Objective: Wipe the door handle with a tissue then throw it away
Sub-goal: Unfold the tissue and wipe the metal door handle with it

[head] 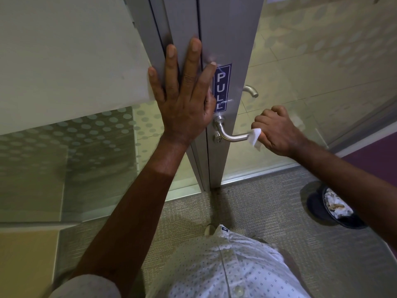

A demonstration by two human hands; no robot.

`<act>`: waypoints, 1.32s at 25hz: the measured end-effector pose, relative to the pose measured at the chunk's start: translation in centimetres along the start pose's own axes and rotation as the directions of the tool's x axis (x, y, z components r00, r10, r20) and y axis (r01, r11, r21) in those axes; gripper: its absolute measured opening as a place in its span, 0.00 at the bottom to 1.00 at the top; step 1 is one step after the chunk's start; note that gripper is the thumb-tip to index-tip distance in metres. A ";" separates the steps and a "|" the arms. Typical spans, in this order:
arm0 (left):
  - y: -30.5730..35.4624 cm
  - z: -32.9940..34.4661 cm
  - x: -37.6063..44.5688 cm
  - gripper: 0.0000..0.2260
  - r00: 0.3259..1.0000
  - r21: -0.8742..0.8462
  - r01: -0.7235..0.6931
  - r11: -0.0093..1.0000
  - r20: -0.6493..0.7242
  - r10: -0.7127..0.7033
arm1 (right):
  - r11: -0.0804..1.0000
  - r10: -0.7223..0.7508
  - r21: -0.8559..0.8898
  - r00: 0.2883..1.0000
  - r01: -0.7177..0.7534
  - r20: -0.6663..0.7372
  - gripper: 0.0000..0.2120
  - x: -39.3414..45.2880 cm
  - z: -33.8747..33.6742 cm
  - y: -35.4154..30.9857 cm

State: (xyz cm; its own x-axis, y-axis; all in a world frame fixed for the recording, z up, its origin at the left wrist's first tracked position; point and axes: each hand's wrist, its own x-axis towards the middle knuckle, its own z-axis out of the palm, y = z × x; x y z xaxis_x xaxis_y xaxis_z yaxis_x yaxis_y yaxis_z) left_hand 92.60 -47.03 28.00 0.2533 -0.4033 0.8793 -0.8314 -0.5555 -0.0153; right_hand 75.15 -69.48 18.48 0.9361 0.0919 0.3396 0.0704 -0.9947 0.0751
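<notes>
Left hand (184, 97) flat against the grey door frame (234, 50), fingers spread and apart, gripping nothing; probably there to brace the door so that it stays put under the rubbing. Thumb side overlapping the edge of the blue PULL sticker (223, 88), heel of the palm just above the handle's round base.

Next, toward the middle: door handle (231, 134), a brushed-metal lever bending out of its round base and running to the right, with a small lock cylinder (218, 139) just below the base. Dull satin sheen, no smear or dirt plain to see (too small to judge finely). A second lever (251, 91) showing through the glass on the far side of the door.

Further right: right hand (279, 132) curled into a fist around the free end of the lever, clamped on the tissue (255, 136) so that the paper sits between palm and metal. White, folded or bunched, only a corner poking out on the lever side of the fist; the rest hidden in the grip. Likely mid-wipe, with the disposal not yet done.

Far right, low on the carpet (247, 203): dark round bin (315, 203), partly hidden behind the right forearm, crumpled pale paper already inside (handy for the throw, well apart from the handle).
</notes>
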 end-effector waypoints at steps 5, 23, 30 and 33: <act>0.0 0.1 0.0 0.21 1.000 0.002 -0.004 1.000 -0.010 0.004 | 0.997 -0.070 0.025 0.997 0.071 -0.013 0.21 -1.5 0.8 0.8; 0.0 0.2 0.0 0.17 1.000 0.003 -0.003 1.000 -0.013 0.003 | 0.279 0.861 0.681 0.491 -0.677 0.136 0.19 2.3 0.6 -7.2; 0.0 0.2 0.0 0.19 1.000 -0.004 -0.003 1.000 -0.015 0.003 | -0.341 0.907 0.841 0.089 -0.420 0.412 0.14 4.5 -0.4 -9.0; 0.0 0.2 0.0 0.20 1.000 -0.002 -0.006 1.000 -0.014 0.006 | -0.479 0.862 0.846 0.059 -0.234 0.504 0.14 5.2 -1.4 -9.5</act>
State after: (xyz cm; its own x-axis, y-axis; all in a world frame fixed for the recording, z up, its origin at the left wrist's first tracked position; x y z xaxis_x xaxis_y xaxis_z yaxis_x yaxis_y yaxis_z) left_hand 92.68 -47.16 27.92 0.2419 -0.3966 0.8855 -0.8340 -0.5514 -0.0191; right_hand 78.83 -59.47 20.81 0.2896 -0.8751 -0.3877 0.0389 0.4155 -0.9087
